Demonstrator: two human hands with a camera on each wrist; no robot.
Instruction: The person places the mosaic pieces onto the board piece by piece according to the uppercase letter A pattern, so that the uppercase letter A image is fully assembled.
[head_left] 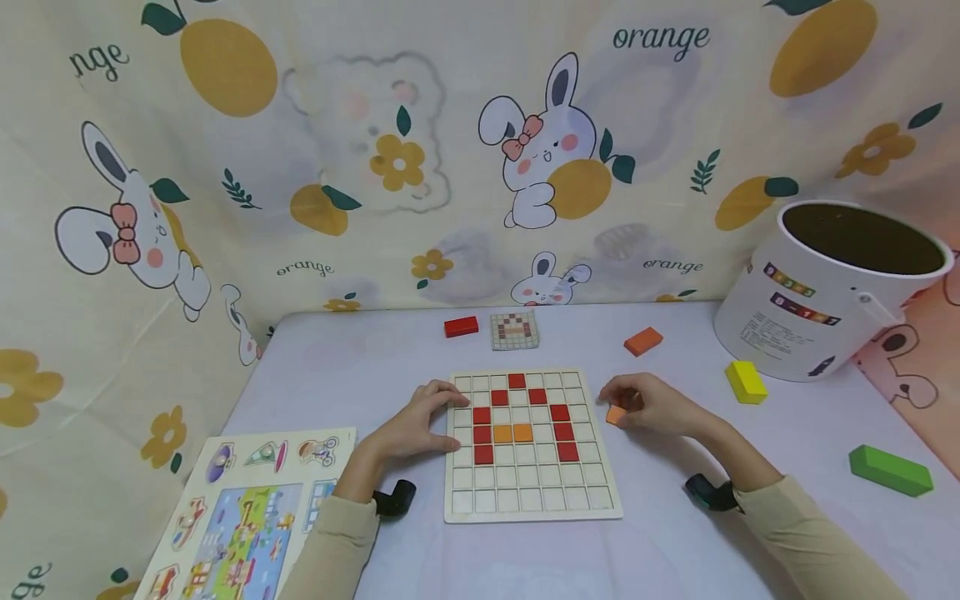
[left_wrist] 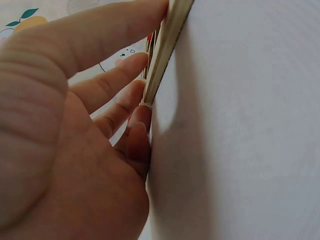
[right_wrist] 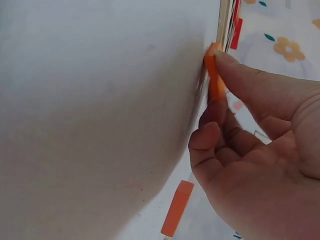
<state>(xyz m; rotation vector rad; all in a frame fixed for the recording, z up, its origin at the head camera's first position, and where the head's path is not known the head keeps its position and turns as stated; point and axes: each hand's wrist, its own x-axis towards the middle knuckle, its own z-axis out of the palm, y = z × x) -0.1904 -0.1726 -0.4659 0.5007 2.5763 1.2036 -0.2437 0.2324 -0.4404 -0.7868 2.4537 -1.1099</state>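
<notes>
A wooden grid board (head_left: 536, 502) lies on the white table, with several red tiles (head_left: 482, 434) forming an arch and two orange tiles (head_left: 522, 432) side by side within it. My left hand (head_left: 412, 427) rests against the board's left edge; in the left wrist view, thumb and fingertips touch the rim. Just off the right edge, my right hand (head_left: 656, 406) pinches a small orange block (head_left: 616, 414) between thumb and fingers. The right wrist view shows this orange block (right_wrist: 215, 75) upright in the pinch, close to the board's edge.
Behind the board are a small pattern card (head_left: 514, 331) and a red block (head_left: 461, 327). To the right lie a dark orange block (head_left: 643, 341), a yellow block (head_left: 746, 382) and a green block (head_left: 891, 471). A white bucket (head_left: 780, 317) stands back right; a picture puzzle board (head_left: 197, 475) lies left.
</notes>
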